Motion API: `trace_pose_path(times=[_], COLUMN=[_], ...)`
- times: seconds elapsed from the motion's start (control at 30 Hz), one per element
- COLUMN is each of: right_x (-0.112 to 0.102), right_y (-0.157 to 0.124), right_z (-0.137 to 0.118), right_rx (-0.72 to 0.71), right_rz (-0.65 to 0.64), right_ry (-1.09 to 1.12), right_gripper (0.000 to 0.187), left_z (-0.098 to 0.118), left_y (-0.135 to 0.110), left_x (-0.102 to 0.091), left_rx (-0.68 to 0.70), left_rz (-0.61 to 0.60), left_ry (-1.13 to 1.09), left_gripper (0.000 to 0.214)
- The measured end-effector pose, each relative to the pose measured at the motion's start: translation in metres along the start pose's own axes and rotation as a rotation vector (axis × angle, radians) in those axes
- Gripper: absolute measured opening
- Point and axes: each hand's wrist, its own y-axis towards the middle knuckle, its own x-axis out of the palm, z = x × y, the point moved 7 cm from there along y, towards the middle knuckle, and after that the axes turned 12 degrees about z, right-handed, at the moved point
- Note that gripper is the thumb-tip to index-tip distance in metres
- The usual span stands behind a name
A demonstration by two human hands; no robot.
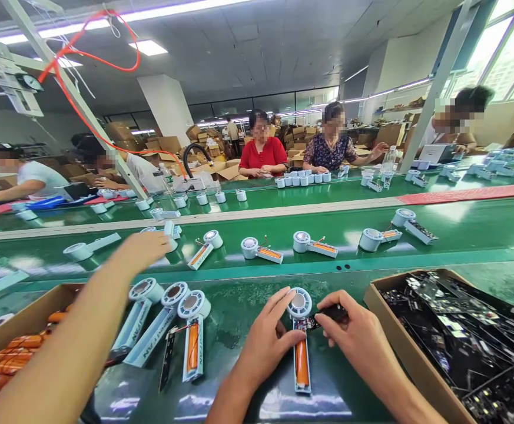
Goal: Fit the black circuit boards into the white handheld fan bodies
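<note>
A light-blue handheld fan (299, 303) lies face up on the green bench in front of me, its handle uncovered and an orange battery (301, 362) inside. My left hand (265, 338) grips the fan from the left, fingers at the round head and thumb over the top of the handle. Between the thumb and fingers of my right hand (356, 330) is a narrow black circuit board (327, 317). Its inner end is at the joint of head and handle, where small wires show. Part of the board is hidden by the fingers.
A carton (374, 294) of black circuit boards stands at right, another of orange batteries (18, 347) at left. Several fans (194, 338) and a loose board (167, 359) lie left of me. A co-worker's arm (93, 300) reaches across to the conveyor (239, 274), which carries more fans.
</note>
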Motion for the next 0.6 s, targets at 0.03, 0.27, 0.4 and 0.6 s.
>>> trace_pose_path(times=[0.03,0.27,0.4,0.6], right_x=[-0.002,-0.004,0.000,0.005], right_y=[-0.004,-0.020,-0.019,-0.015], right_z=[0.006,0.006,-0.013,-0.048], right_rx=[0.025,-0.306,-0.529,-0.798], right_rz=[-0.007,-0.113,-0.200,-0.238], right_ry=[-0.012,-0.391,-0.637,-0.838], right_gripper=[0.009,0.016,0.021,0.013], left_z=[0.000,0.001,-0.003,-0.004], left_y=[-0.002,-0.007,-0.007,-0.008], left_x=[0.001,0.003,0.005,0.006], left_rx=[0.023,0.138,0.119,0.058], left_rz=[-0.003,0.044,0.036,0.029], left_ry=[0.021,0.128,0.116,0.009], left_gripper=[0.061,0.064,0.062,0.058])
